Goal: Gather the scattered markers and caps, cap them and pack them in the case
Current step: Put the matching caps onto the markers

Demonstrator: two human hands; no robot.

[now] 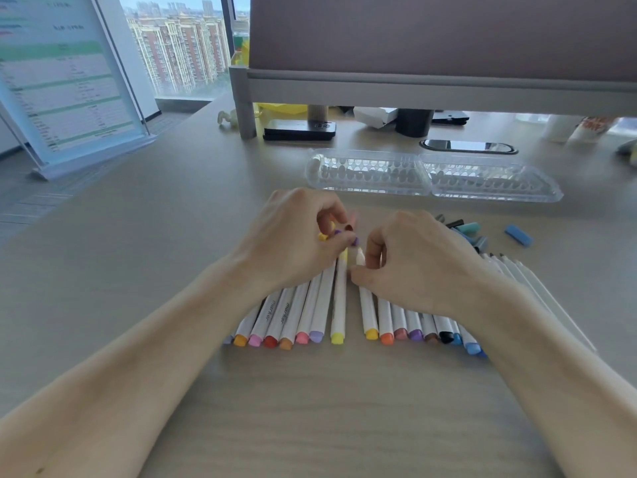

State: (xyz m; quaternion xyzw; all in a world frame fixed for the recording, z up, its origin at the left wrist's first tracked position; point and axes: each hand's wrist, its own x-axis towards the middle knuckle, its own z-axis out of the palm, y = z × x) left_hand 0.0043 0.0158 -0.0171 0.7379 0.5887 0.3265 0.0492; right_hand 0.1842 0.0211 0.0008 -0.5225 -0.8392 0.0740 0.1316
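A row of several white markers (320,305) with coloured end caps lies side by side on the desk in front of me. My left hand (296,239) hovers over the row's far end, fingers pinched on small coloured caps (339,232), with yellow and purple ones showing. My right hand (413,257) rests on the row beside it, thumb and fingers closed on one white marker (360,258) near its tip. Loose blue, teal and dark caps (468,231) lie to the right. The clear plastic case (431,175) lies open beyond my hands.
A single blue cap (518,234) lies apart at the right. A grey monitor riser (344,84) spans the back, with a black phone (300,130) and clutter under it. A document stand (69,81) is at far left.
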